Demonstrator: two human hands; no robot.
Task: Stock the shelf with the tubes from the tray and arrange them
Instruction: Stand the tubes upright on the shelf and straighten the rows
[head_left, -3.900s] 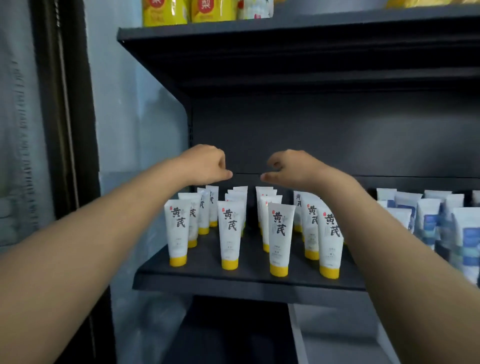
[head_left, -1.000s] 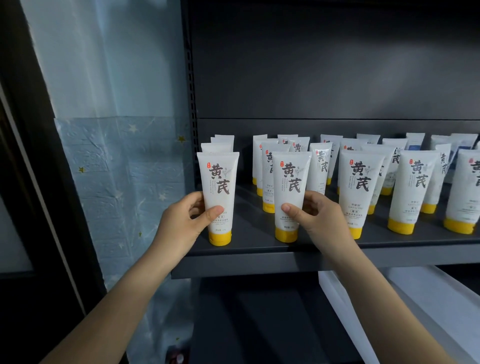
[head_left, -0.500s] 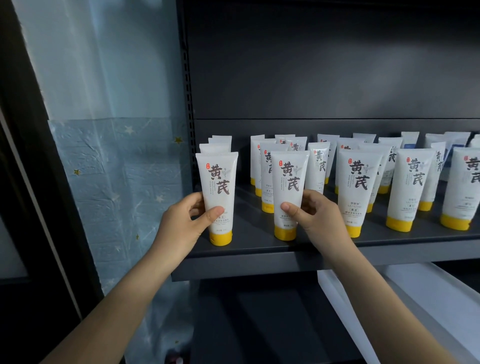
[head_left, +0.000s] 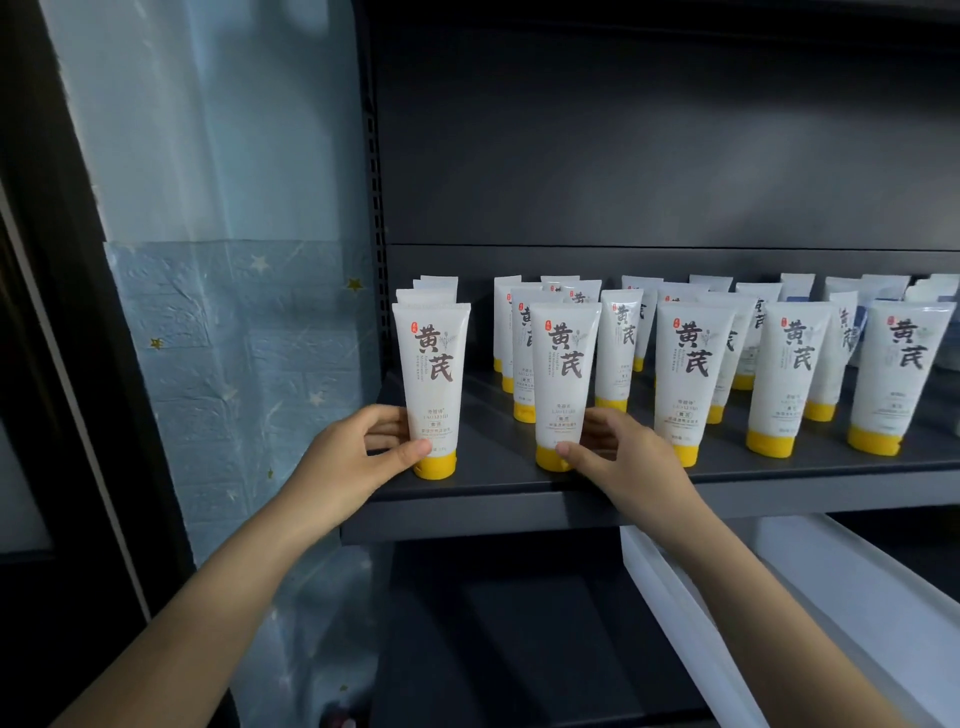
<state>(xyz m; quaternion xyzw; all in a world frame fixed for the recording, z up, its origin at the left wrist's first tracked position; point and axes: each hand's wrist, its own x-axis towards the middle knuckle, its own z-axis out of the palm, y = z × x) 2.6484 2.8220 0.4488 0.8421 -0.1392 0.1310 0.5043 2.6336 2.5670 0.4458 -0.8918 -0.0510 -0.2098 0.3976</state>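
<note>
Left hand (head_left: 358, 457) grips leftmost front tube (head_left: 432, 384), upright at shelf (head_left: 519, 506) front edge; right hand (head_left: 618, 457) pinches next front tube (head_left: 563, 384) just right of it. Further tubes behind.

Large black characters "黄芪" down the fronts of the white yellow-capped tubes (head_left: 566, 395), smaller print unreadable

The single head-worn view faces the shelf (head_left: 623, 480) front closely, from slightly above its board.

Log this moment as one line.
left hand: grips leftmost front tube | right hand: grips second front tube | both upright on shelf
</note>
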